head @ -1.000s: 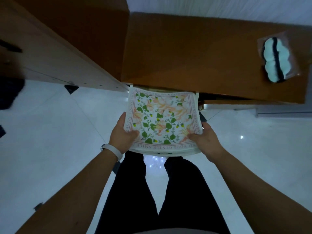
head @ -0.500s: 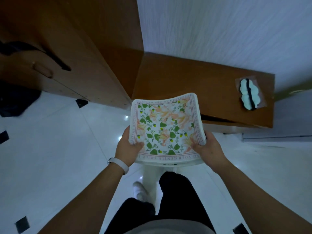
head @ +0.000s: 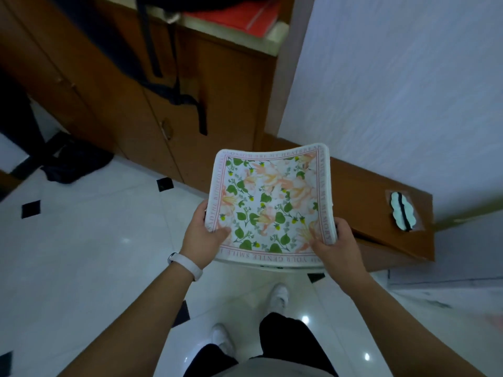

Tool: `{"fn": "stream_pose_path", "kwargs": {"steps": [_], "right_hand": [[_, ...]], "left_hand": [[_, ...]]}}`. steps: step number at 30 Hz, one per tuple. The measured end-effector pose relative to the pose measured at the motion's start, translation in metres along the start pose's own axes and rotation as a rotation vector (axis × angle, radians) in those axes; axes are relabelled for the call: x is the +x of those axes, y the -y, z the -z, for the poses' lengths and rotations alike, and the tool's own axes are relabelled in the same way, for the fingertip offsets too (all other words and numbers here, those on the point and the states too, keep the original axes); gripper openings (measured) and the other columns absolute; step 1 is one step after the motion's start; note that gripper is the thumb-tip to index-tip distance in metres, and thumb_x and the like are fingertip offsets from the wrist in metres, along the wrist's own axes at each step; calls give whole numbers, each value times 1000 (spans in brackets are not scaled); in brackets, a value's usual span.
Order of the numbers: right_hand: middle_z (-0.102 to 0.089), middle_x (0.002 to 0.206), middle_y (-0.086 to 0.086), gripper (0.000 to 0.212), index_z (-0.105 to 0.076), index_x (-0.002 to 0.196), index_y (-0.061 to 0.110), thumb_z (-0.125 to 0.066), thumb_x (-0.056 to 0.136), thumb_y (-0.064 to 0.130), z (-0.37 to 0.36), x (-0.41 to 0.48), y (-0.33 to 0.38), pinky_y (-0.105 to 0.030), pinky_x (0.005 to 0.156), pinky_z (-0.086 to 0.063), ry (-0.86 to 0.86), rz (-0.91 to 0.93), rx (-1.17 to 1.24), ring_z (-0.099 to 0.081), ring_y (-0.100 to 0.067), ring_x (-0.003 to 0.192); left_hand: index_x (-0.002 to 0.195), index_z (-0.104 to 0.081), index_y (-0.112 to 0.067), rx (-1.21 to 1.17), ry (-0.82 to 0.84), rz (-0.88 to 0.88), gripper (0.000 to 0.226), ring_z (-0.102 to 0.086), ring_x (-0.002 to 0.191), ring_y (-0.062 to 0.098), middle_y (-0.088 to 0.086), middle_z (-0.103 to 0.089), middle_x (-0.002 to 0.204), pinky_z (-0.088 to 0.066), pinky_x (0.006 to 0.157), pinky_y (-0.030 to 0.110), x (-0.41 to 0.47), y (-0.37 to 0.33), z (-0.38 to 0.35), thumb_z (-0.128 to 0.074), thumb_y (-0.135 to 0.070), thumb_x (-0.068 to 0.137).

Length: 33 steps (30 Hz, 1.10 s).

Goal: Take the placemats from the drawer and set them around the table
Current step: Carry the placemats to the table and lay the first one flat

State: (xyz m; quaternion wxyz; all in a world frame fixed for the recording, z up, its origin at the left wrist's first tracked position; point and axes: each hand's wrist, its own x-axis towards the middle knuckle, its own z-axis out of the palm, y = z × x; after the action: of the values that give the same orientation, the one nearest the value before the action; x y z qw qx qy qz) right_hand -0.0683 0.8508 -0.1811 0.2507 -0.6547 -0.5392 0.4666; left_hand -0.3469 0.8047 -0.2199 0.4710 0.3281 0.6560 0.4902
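Legs/feet: dark trousers, white shoes (head: 279,295) on the floor (head: 81,254), bottom centre.
Floor: glossy white tiles w/ small black diamond insets.
L hand (head: 202,235): grasping the placemats at near-left corner, thumb on top, other fingers hidden under. White wristband (head: 186,265) on that wrist.
R hand (head: 336,247): grasping the near-right corner, thumb pressed on the printed face, rest of fingers underneath, not visible.
Placemats (head: 272,202): held in the air btwn both hands, over the floor, in front of the body. Looks like a stack; layered edges show along the near side, count can't be told. Top one floral, green leaves + peach blooms, pink border w/ lettering. Far edge curls up.
Low cabinet (head: 381,210): wood, just beyond the placemats on the right, against the wall. Clear packet (head: 402,213) w/ white-and-black item lies on top.
Tall cabinet (head: 217,104): wood doors, far left-centre; dark straps (head: 174,85) hang down its front.
Dark cloth (head: 76,164): heaped on floor by the cabinet base, far left.
Red item (head: 239,12): on a ledge at top, blurred.
Wall (head: 394,77): pale, textured, far right.
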Motion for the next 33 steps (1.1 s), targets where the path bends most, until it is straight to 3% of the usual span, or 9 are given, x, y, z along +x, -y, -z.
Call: {"fn": "stream_pose_path", "kwargs": {"steps": [2, 8, 14, 19, 22, 26, 31, 33], "right_hand": [[-63, 103, 1, 39, -51, 115, 24, -75, 84, 17, -10, -7, 17, -37, 75, -58, 41, 46, -11, -66, -16, 91], [-62, 104, 7, 36, -49, 113, 24, -73, 87, 20, -35, -27, 60, -21, 68, -54, 131, 222, -23, -64, -8, 92], [-63, 106, 8, 38, -49, 112, 30, -75, 85, 23, -48, -26, 90, -40, 79, -60, 289, 330, -55, -66, -13, 95], [-64, 103, 9, 37, -51, 112, 27, -75, 85, 22, -55, -18, 123, -40, 79, -59, 458, 429, -79, -66, -13, 93], [-64, 102, 9, 38, -51, 113, 27, -75, 84, 22, -62, -17, 138, -40, 79, -59, 567, 476, -82, -67, -12, 92], [-66, 100, 9, 37, -52, 110, 28, -75, 84, 17, -82, -24, 153, -38, 79, -58, 707, 566, -98, -66, -11, 90], [-67, 102, 8, 41, -52, 112, 27, -73, 83, 6, -125, -70, 165, -27, 72, -58, 928, 630, -118, -68, -12, 91], [-67, 102, 7, 42, -53, 111, 29, -74, 83, 7, -148, -97, 168, -31, 73, -59, 1006, 662, -141, -68, -13, 91]], "left_hand": [[127, -49, -34, -12, -43, -31, 63, -64, 107, 14, -7, -65, 119, -56, 89, 43, -14, -10, 20, -69, 6, 82], [129, -49, -28, -92, -211, -98, 64, -64, 108, 17, -2, -64, 121, -58, 85, 38, -63, -31, 64, -66, 11, 82], [130, -47, -27, -127, -412, -156, 65, -67, 99, 9, -7, -64, 116, -57, 72, 23, -107, -50, 84, -64, 13, 82], [130, -47, -29, -109, -641, -164, 65, -66, 99, 7, -9, -64, 116, -58, 75, 25, -145, -62, 83, -67, 9, 81], [134, -47, -24, -117, -770, -173, 66, -67, 99, 10, -8, -64, 116, -58, 72, 24, -168, -69, 79, -67, 9, 81], [134, -46, -26, -130, -952, -185, 66, -67, 94, 1, -12, -64, 114, -55, 66, 18, -207, -72, 71, -67, 8, 82], [135, -47, -27, -154, -1185, -171, 68, -68, 96, 4, -10, -66, 115, -57, 68, 22, -277, -57, 82, -70, 6, 81], [134, -47, -30, -155, -1275, -156, 68, -68, 98, 7, -8, -66, 117, -59, 72, 27, -308, -45, 93, -70, 5, 80]]}}
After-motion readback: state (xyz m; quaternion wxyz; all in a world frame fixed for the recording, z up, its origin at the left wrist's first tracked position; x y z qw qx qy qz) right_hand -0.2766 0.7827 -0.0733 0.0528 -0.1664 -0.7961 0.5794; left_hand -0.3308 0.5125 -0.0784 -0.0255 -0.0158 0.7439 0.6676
